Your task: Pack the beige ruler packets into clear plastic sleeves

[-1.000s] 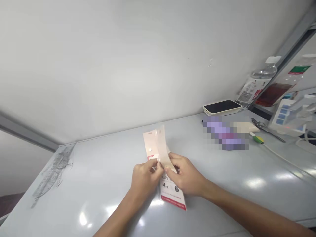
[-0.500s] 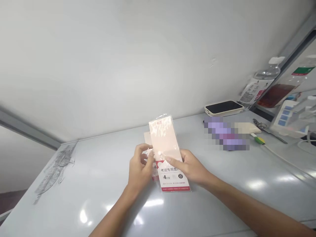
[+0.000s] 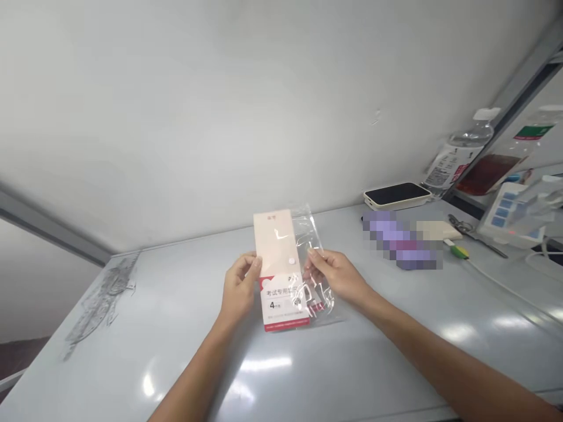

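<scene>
My left hand is closed on the left edge of a pale pink ruler-set pack, thumb in front. Its lower part is white with a red bottom stripe, Chinese print and a "4"; a small white snap sits near its right edge. My right hand pinches a clear plastic bag just right of the pack. The bag overlaps the pack's right side, and a bit of red and dark print shows through its film lower down. How far the pack lies inside the bag I cannot tell. Both are held above the grey table.
A phone lies by the wall, with a blurred purple item in front. Scissors, a white cable, a clear plastic box and two bottles crowd the right side. A dark sketch marks the table's left.
The pink pack in front has shifted left and now sits in my left hand. My right hand holds clear film to its right. The second pack that showed behind on the left is no longer seen there.
</scene>
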The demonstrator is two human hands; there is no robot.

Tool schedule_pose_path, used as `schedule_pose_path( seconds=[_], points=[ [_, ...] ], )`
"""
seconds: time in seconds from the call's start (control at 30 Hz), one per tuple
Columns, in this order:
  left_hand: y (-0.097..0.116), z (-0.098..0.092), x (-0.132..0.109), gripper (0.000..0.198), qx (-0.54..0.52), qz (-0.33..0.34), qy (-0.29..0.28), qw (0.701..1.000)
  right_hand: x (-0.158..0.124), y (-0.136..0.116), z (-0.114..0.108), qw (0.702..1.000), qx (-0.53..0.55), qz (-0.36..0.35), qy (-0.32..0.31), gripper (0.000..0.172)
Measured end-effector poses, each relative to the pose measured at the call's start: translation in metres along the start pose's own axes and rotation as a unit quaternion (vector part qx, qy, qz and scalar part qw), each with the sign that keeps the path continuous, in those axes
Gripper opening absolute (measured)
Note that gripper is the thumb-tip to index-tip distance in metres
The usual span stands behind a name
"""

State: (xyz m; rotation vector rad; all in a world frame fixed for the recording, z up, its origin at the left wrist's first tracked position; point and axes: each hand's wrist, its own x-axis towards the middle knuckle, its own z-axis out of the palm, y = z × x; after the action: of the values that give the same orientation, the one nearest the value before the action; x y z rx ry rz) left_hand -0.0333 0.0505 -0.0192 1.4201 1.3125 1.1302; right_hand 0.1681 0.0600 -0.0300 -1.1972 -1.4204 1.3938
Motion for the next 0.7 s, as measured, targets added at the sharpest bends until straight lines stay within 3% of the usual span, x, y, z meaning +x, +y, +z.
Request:
schedule_pose_path(
  seconds=[0.07,0.17,0.23,0.33,0.43,0.5,0.7],
  points=[
    [-0.003,-0.015,0.009,0.031,0.036,-0.033,0.017,0.999,0.008,0.004,-0.015,0.998,-0.056,0.004,0.026,0.043],
    [-0.013,-0.045,0.024,0.031,0.182,-0.095,0.054,0.977,0.020,0.014,-0.040,0.974,-0.208,0.051,0.067,0.043],
    [-0.021,-0.064,0.030,0.028,0.320,-0.120,0.077,0.936,0.026,0.020,-0.052,0.930,-0.344,0.091,0.093,0.039],
    [-0.029,-0.078,0.032,0.025,0.457,-0.185,0.061,0.868,0.029,0.027,-0.057,0.847,-0.490,0.122,0.167,0.032],
    [-0.028,-0.068,0.028,0.028,0.524,-0.170,0.096,0.829,0.027,0.029,-0.053,0.802,-0.556,0.119,0.186,0.036],
    [-0.023,-0.049,0.022,0.034,0.538,-0.115,0.101,0.829,0.026,0.028,-0.050,0.787,-0.578,0.116,0.184,0.037],
    [-0.018,0.010,0.004,0.040,0.555,-0.011,-0.019,0.832,0.023,0.022,-0.049,0.772,-0.602,0.112,0.170,0.033]
  ],
)
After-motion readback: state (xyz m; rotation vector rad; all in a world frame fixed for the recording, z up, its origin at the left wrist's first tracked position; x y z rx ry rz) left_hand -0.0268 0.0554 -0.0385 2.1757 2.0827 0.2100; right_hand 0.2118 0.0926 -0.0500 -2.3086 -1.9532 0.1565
